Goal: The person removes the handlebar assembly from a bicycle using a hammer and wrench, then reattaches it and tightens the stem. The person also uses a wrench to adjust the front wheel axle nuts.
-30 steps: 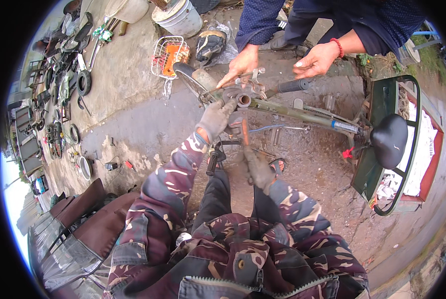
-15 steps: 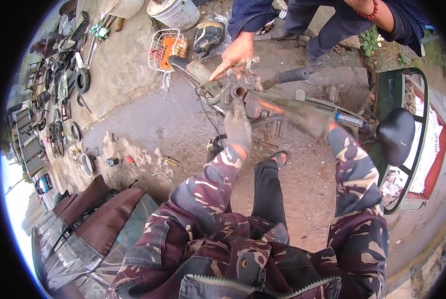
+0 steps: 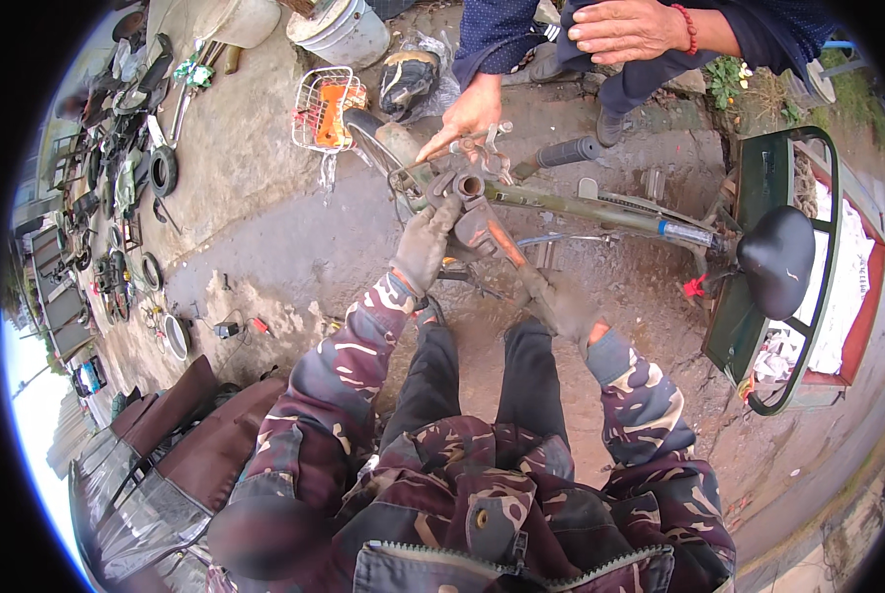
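A green bicycle frame stretches across in front of me, with an open round head tube at its left end. Around that tube sits the head of a rusty pipe wrench with an orange handle. My right hand, gloved and slightly blurred, is closed on the handle's near end. Gloved too, my left hand has its fingers closed at the wrench's jaws, just below the tube. Beyond it, a co-worker's hand reaches to the handlebar.
The co-worker's other hand wears a red bead bracelet. A black saddle is at right, before a green-railed cart. A wire basket and white bucket stand far left. Brown-covered seats lie near left.
My right hand has swung the wrench handle toward me and leftward. My left hand has shifted left. The co-worker's braceleted hand has come lower into view.
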`<state>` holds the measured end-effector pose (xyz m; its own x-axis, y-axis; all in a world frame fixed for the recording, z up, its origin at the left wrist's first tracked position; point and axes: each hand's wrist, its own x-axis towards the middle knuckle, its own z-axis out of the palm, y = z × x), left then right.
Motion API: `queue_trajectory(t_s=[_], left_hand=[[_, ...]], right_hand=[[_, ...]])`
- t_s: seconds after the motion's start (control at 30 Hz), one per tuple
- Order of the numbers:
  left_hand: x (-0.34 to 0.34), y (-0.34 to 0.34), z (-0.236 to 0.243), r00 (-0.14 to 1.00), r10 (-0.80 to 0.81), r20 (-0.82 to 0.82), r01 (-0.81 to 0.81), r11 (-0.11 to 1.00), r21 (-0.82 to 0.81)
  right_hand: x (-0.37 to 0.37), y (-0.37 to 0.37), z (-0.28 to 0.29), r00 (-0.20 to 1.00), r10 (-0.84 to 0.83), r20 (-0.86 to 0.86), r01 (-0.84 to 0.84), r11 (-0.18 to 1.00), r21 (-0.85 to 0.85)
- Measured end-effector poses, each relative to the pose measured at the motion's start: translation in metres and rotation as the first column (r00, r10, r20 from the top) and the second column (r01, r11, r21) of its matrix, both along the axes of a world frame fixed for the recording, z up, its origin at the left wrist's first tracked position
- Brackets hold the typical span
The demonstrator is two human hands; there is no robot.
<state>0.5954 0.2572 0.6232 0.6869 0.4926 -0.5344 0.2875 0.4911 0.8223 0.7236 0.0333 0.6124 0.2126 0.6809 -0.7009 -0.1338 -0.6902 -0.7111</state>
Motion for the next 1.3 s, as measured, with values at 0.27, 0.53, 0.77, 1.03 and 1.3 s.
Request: queue_trajectory(t_s=[0.27,0.53,0.77,1.03,1.3], left_hand=[[-0.002,0.006,-0.001,0.988,0.031,-0.154,-0.008,0.989,0.149],[0.009,0.075,-0.009,0.809,-0.473,-0.349,0.588,0.661,0.466],[0.016,0.081,-0.002,0.855,-0.466,-0.227,0.518,0.786,0.338],[0.024,0.019,0.010,0.980,0.031,-0.198,0.033,0.950,0.312],[0.048,-0.071,-0.067,0.785,0.614,-0.083,-0.591,0.782,0.197]], right_hand=[[-0.024,0.009,-0.008,0.932,-0.137,-0.337,0.162,0.986,0.046],[-0.141,0.064,0.000,0.555,-0.518,-0.651,0.627,0.775,-0.082],[-0.154,0.082,0.001,0.575,-0.547,-0.609,0.703,0.711,0.025],[-0.079,0.031,-0.012,0.787,-0.307,-0.534,0.347,0.937,-0.027],[0.143,0.030,-0.016,0.862,0.507,0.019,-0.506,0.861,-0.038]])
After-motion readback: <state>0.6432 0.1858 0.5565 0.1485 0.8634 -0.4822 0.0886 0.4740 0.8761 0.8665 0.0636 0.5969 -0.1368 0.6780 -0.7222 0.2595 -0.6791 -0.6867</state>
